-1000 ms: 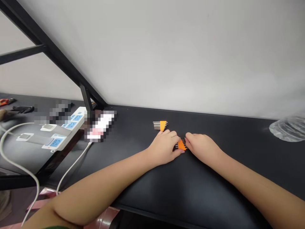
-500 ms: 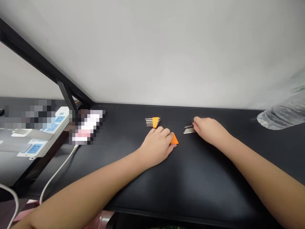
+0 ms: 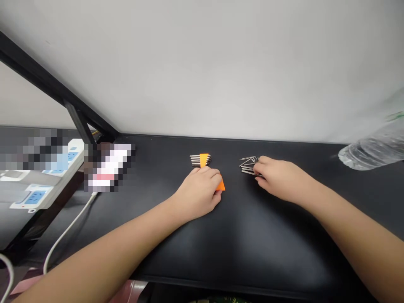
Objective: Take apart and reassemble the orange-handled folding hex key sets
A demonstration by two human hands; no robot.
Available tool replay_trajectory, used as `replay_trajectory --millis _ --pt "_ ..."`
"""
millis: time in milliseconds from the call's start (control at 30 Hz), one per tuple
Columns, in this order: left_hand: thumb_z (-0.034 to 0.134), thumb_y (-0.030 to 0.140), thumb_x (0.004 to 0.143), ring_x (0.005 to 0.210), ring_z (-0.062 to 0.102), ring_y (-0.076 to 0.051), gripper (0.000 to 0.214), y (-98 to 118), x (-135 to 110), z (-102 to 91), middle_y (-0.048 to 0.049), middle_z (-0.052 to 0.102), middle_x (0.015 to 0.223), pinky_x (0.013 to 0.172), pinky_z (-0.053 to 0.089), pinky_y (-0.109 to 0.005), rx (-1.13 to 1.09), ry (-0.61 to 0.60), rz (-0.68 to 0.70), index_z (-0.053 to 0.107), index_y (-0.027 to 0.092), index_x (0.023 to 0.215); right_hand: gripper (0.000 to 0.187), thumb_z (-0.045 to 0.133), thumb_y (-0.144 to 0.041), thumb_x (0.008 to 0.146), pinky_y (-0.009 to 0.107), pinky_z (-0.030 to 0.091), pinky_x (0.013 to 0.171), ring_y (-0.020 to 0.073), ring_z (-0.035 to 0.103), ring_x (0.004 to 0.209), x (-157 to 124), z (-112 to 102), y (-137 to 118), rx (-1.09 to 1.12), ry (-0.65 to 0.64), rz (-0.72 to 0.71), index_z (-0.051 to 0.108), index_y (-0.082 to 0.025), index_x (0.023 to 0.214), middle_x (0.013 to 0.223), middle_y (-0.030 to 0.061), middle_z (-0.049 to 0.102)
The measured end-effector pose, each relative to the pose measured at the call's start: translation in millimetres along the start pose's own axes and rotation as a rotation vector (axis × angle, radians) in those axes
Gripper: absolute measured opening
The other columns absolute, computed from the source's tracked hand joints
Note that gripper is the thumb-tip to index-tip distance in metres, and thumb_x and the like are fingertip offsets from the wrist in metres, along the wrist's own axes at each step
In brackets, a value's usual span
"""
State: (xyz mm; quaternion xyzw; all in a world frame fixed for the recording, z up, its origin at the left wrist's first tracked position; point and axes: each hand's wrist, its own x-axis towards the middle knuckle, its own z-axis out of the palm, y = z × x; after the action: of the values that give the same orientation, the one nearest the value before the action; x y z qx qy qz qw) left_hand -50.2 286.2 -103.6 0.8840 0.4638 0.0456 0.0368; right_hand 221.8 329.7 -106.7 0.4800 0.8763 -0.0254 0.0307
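My left hand (image 3: 202, 191) rests low over the black tabletop, its fingers closed around an orange plastic holder (image 3: 221, 183); one corner of the holder shows past the fingertips. Just beyond that hand lies a hex key set (image 3: 204, 159), several metal keys fanned out of a second orange holder. Over on the right, my right hand (image 3: 274, 174) pinches at a small pile of loose L-shaped hex keys (image 3: 248, 165). Its fingertips are closed at the pile's right end, and they cover part of the keys there.
A clear plastic bottle (image 3: 372, 151) lies at the right by the pale wall (image 3: 240, 75). At left are a blurred phone (image 3: 110, 166) on a white cable (image 3: 67, 231), a white power strip (image 3: 57, 176) and a black slanted frame bar (image 3: 41, 75).
The loose hex keys are spread wider, one bent key now showing at the top. My right fingers have shifted on them. My left hand keeps the orange holder, a little further left in view.
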Motion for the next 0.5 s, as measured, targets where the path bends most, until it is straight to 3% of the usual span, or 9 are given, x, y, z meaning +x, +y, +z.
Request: replay_trajectory --millis 100,267,500 --pt "0.063 0.020 0.086 0.111 0.063 -0.027 0.029 -2.5 0.9 2.4 -0.0079 0.068 0.118 0.097 0.052 -0.045 -0.107 0.019 -0.010 0.060 0.021 0.115 0.016 0.051 -0.017 0.091 0.030 0.033 0.058 0.0178 0.063 0.071 -0.6 5.3 -12.4 -0.044 -0.002 -0.008 0.065 -0.017 0.098 0.104 0.0083 0.067" --pt "0.069 0.016 0.076 0.111 0.062 -0.028 0.043 -9.0 3.4 11.7 -0.0093 0.064 0.117 0.096 0.055 -0.044 -0.264 0.098 0.010 0.052 0.021 0.116 0.010 0.050 -0.015 0.087 0.031 0.026 0.056 0.0174 0.061 0.068 -3.1 8.5 -29.0 0.010 0.020 -0.085 0.059 -0.019 0.083 0.091 0.0052 0.068" --pt "0.068 0.014 0.083 0.113 0.062 -0.025 0.040 -16.4 8.1 19.6 -0.0099 0.063 0.118 0.098 0.056 -0.043 -0.346 0.324 0.123 0.048 0.021 0.116 0.008 0.056 -0.015 0.086 0.027 0.035 0.063 0.0138 0.057 0.070 1.9 1.7 -33.4 0.378 0.123 -0.141 0.057 -0.021 0.082 0.078 -0.0014 0.065"
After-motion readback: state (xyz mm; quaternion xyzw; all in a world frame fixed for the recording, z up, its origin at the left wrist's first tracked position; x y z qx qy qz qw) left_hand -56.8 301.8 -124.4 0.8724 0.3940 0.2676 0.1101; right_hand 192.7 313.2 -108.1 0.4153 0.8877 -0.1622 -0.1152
